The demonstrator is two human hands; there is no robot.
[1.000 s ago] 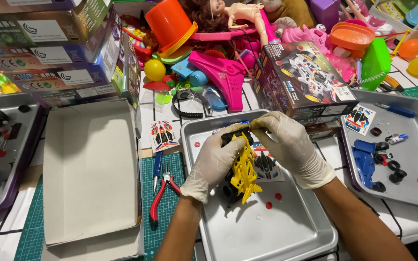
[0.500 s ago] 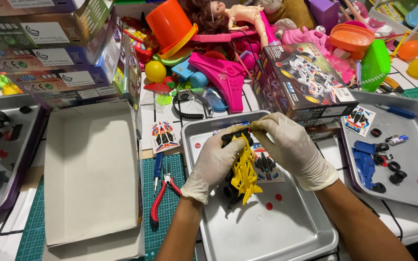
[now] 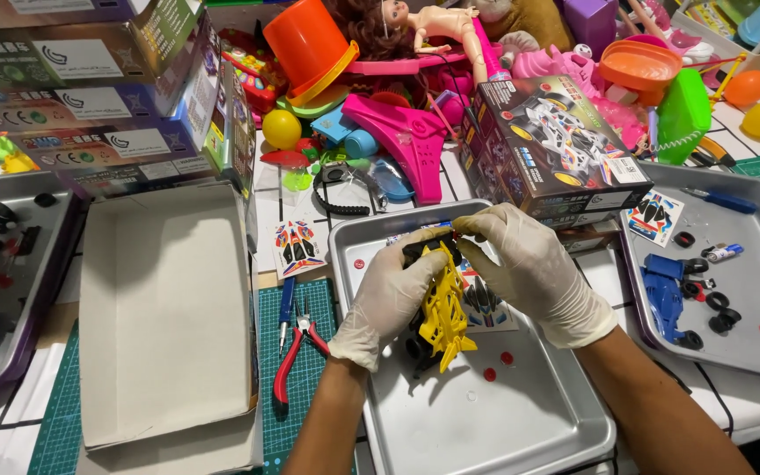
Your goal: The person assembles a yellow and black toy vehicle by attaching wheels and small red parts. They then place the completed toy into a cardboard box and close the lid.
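Two gloved hands work a yellow toy car chassis (image 3: pixel 444 310) above a metal tray (image 3: pixel 521 413) at the centre of a crowded bench (image 3: pixel 266 198). Little has changed from a second ago: both hands sit in the same place over the tray, and the chassis has tilted only slightly. The left hand (image 3: pixel 386 295) is closed around the chassis from the side; the right hand (image 3: pixel 529 264) pinches its upper black end between thumb and fingertips.

Three red dots (image 3: pixel 490 374) lie on the tray floor near the chassis, with a printed sticker sheet (image 3: pixel 484 303) partly covered by the hands. One pair of red-handled pliers (image 3: pixel 296 347) rests on the green cutting mat (image 3: pixel 296 387) just left of the tray, beside an open white box lid (image 3: pixel 164 317). A second tray (image 3: pixel 723 290) to the right holds a blue chassis part (image 3: pixel 664 290) and several loose black tyres.

A third tray (image 3: pixel 10 281) at the left is cut off by the frame edge, its dark contents hard to make out. The toy heap (image 3: pixel 415 97) behind is too jumbled to count.
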